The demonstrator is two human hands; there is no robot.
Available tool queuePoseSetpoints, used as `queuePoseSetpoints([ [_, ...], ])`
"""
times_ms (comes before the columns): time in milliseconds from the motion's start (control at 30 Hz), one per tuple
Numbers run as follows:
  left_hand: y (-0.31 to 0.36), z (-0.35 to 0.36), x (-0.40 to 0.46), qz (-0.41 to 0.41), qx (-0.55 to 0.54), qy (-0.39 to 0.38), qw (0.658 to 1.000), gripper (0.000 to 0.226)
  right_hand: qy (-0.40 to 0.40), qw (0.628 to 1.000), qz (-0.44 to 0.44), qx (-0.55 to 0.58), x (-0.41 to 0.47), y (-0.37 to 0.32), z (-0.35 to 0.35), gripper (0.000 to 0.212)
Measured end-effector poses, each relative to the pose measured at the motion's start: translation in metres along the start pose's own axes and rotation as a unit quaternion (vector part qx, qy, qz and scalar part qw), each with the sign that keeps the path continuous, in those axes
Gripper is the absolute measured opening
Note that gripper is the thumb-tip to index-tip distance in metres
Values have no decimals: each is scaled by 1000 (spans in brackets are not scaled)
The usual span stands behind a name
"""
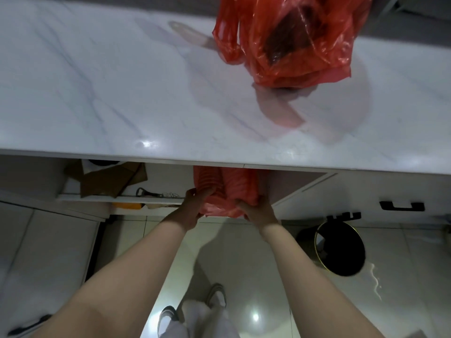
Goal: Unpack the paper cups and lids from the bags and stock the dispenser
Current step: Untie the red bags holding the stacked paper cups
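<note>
Below the front edge of the white marble counter, both my hands hold a red plastic bag with ribbed stacks showing through it. My left hand grips the bag's left side. On the bag's right side, my right hand grips the lower corner. The bag's top is hidden under the counter edge. A second red plastic bag stands on the counter at the back right, with something dark inside. No dispenser is in view.
Under the counter at left, a shelf holds brown cardboard and small items. A black round bin stands on the tiled floor at right, near a cabinet with black handles. My feet show below.
</note>
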State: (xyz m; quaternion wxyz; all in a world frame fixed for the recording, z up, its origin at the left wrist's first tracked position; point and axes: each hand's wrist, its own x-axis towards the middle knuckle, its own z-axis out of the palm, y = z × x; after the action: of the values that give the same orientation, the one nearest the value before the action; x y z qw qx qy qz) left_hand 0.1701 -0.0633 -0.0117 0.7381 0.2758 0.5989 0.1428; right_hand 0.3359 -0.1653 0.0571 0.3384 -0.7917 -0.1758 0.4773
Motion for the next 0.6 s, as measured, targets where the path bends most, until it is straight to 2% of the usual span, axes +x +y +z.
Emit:
queuePoseSetpoints([
  [100,-4,-11,-39,-28,5,11,1000,97,3,1000,11,-20,-30,4,7,70],
  [133,-6,-14,-53,-37,14,20,999,90,-5,1000,15,-16,-43,5,9,69],
  [233,-18,-26,-89,-52,29,60,996,71,-21,999,25,-9,-79,6,13,37],
  [267,-23,-33,-102,-57,16,61,996,68,-28,999,21,-16,-90,7,15,33],
  [367,-40,-55,-138,-72,-10,52,996,69,-46,999,8,-22,-122,7,28,42],
  [500,-58,-88,-178,-56,-24,94,994,79,-82,995,12,-57,-162,6,47,71],
  [600,-67,-114,-215,-42,-30,115,992,80,-106,991,-5,-82,-192,0,65,69],
])
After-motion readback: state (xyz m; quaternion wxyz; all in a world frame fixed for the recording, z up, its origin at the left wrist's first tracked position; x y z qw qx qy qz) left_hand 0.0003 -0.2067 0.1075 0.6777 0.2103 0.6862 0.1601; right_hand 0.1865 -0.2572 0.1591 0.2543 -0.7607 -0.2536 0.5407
